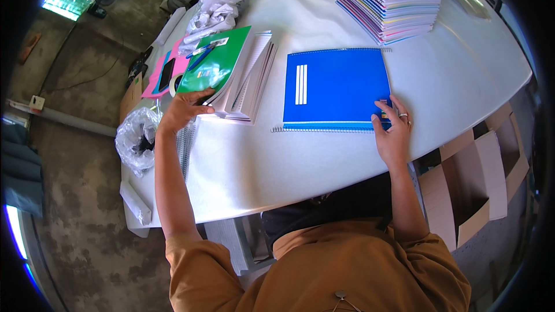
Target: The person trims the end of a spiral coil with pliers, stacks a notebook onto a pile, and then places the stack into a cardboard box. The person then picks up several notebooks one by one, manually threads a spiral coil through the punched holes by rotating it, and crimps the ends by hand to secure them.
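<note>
Tall notebook stack (pixel 392 0) beyond blue notebook (pixel 335 88)

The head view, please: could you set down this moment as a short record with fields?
surface: white table
left hand: on the near corner of the green-covered stack
right hand: fingers on the near right corner of the blue notebook
blue notebook: closed, flat, spiral bindings at its far and near edges
far side: tall notebook pile
left of green stack: pink cover with a dark phone-like item
table's left edge: crumpled plastic bags
</note>
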Motion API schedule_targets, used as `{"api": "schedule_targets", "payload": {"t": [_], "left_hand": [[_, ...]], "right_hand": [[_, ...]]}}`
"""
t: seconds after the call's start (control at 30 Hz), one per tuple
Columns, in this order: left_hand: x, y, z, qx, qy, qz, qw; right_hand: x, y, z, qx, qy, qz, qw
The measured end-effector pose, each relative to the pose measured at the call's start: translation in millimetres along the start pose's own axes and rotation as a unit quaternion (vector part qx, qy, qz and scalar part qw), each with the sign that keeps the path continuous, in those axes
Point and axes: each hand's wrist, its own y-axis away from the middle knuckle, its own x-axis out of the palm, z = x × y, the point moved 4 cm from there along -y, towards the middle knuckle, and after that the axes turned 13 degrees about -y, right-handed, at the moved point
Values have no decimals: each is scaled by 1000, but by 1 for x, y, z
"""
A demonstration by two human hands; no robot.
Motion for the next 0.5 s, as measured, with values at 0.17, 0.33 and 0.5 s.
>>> {"api": "schedule_targets", "payload": {"t": [0.17,0.33,0.5], "left_hand": [[1,-2,0,19,31,4,999],[-17,-2,22,39,16,-156,987],[-88,84,-60,201,39,-582,787]], "right_hand": [[-2,0,0,5,5,8,1000],[-3,-2,3,-25,-31,-18,999],[-9,11,23,-33,-345,-53,937]]}}
